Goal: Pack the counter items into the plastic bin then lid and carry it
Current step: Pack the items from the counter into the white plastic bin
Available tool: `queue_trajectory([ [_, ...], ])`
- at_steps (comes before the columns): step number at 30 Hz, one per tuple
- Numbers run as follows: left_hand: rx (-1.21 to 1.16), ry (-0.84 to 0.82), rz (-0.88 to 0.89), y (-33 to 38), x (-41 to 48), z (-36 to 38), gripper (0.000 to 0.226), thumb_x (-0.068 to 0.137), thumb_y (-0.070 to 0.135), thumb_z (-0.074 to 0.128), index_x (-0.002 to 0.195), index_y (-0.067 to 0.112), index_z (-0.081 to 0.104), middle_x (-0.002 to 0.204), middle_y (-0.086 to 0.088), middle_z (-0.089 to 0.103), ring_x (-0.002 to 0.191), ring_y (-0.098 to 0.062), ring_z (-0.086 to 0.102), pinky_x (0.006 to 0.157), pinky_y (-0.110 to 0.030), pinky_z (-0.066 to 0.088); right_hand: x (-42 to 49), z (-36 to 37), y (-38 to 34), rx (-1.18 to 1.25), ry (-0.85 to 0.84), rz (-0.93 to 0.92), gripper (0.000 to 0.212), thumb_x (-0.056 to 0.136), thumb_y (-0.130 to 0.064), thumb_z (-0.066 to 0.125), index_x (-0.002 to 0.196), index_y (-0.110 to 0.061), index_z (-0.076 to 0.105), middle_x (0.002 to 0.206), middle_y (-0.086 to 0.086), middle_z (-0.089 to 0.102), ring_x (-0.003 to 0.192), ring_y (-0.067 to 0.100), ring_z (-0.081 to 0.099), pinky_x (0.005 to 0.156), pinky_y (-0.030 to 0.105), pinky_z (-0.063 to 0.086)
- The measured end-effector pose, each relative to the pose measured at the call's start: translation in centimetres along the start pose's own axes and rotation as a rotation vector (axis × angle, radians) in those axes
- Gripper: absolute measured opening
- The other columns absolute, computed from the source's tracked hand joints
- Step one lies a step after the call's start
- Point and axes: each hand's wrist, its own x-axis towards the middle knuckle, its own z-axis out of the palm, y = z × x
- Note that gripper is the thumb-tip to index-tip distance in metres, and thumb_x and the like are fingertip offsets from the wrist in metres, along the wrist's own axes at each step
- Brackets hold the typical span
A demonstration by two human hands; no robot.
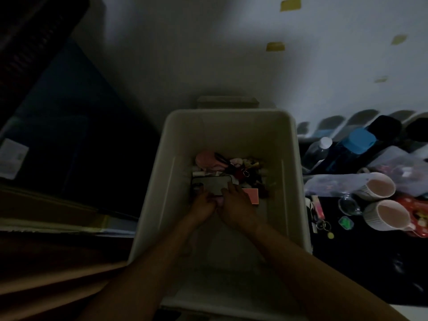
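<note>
A deep white plastic bin (231, 119) stands open in the middle of the dim scene. Small items lie piled at its far end: a pink pouch (205, 158), dark clips and trinkets (243, 169), and a pink card (251, 195). Both my arms reach down into the bin. My left hand (202, 206) and my right hand (236, 202) sit side by side at the near edge of a flat dark-framed rectangular object (212, 184), fingers on it. Something small and pinkish (218, 201) shows between the two hands.
On the dark counter to the right stand two pink-lined mugs (379, 187) (389, 215), a clear bottle (316, 151), a blue-capped container (356, 141), plastic bags (398, 163), a small glass piece (348, 205), keyrings (323, 224) and a green trinket (346, 222). Dark furniture fills the left.
</note>
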Motion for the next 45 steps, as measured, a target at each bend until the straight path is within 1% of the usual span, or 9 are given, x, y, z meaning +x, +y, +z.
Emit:
queue_trajectory([
  [4,0.013,0.02,0.08,2.3,-1.5,-1.0,0.04,0.094,0.008,0.056,0.134,0.002,0.052,0.132,-0.011,0.055,0.122,-0.028,0.054,0.092,-0.025,0.043,-1.9,-3.5,-0.4,0.065,0.064,-0.054,0.065,0.092,-0.033,0.049,0.15,-0.013,0.029,0.161,0.013,0.015,0.148,0.033,0.012,0.119,0.046,0.018],
  [9,-0.037,0.055,0.258,6.9,-5.4,-0.8,0.027,0.091,0.007,0.049,0.11,0.024,0.059,0.107,-0.006,0.066,0.087,-0.001,0.064,0.082,-0.024,0.054,-6.6,-9.1,0.7,0.256,0.269,-0.273,0.05,0.084,-0.024,0.05,0.132,-0.011,0.053,0.135,0.011,0.051,0.127,0.033,0.044,0.107,0.046,0.037],
  [13,-0.074,0.164,0.374,10.6,-7.8,1.1,0.03,0.085,0.015,0.057,0.108,0.035,0.056,0.112,-0.002,0.065,0.101,-0.023,0.064,0.09,-0.037,0.052,-10.5,-13.5,2.8,0.513,0.285,-0.348,0.033,0.086,-0.011,0.053,0.118,-0.016,0.059,0.113,0.003,0.06,0.105,0.017,0.056,0.091,0.037,0.049],
  [17,-0.089,0.311,0.514,15.3,-10.5,3.7,0.03,0.092,0.008,0.057,0.121,0.016,0.057,0.106,0.012,0.06,0.098,0.007,0.059,0.083,-0.006,0.043,-14.2,-17.1,6.9,0.764,0.269,-0.285,0.026,0.095,-0.015,0.054,0.119,-0.024,0.056,0.111,-0.014,0.061,0.1,-0.005,0.059,0.088,0.018,0.051],
  [24,-0.061,0.271,0.618,20.6,-13.9,10.7,0.041,0.095,0.015,0.057,0.134,0.022,0.052,0.119,0.01,0.06,0.109,0.0,0.057,0.09,-0.009,0.041,-16.9,-18.1,17.3,0.839,0.352,-0.084,0.036,0.098,-0.013,0.051,0.133,-0.023,0.051,0.117,-0.014,0.059,0.102,-0.012,0.058,0.079,0.004,0.045],
  [27,-0.029,0.201,0.615,21.8,-13.8,14.2,0.043,0.096,0.021,0.057,0.138,0.024,0.048,0.139,0.008,0.051,0.125,-0.003,0.047,0.105,-0.021,0.04,-17.6,-17.0,20.7,0.791,0.339,-0.061,0.033,0.098,-0.01,0.051,0.127,-0.026,0.052,0.103,-0.024,0.057,0.091,-0.019,0.056,0.077,0.005,0.048],
  [37,-0.125,0.06,0.386,21.3,-12.4,23.3,0.035,0.099,0.021,0.052,0.133,0.029,0.049,0.117,0.02,0.052,0.107,0.003,0.051,0.077,0.004,0.037,-18.2,-12.9,28.5,0.76,0.158,0.007,0.029,0.095,-0.002,0.048,0.11,-0.026,0.055,0.099,-0.025,0.058,0.086,-0.015,0.058,0.07,0.002,0.043],
  [42,-0.174,0.067,0.248,18.4,-11.8,26.2,0.027,0.098,0.011,0.053,0.117,0.03,0.052,0.11,0.018,0.055,0.094,0.02,0.051,0.077,0.002,0.037,-14.3,-8.3,30.5,0.606,-0.019,-0.035,0.024,0.086,-0.024,0.045,0.093,-0.014,0.065,0.088,0.007,0.068,0.08,0.026,0.066,0.069,0.047,0.056],
  [45,-0.193,0.079,0.176,16.4,-11.6,27.1,0.036,0.097,0.009,0.053,0.129,0.025,0.052,0.13,0.007,0.056,0.116,0.002,0.051,0.094,-0.01,0.038,-12.3,-6.4,30.8,0.464,-0.055,-0.001,0.028,0.088,-0.031,0.048,0.107,-0.018,0.063,0.1,0.011,0.061,0.087,0.029,0.061,0.077,0.047,0.054],
])
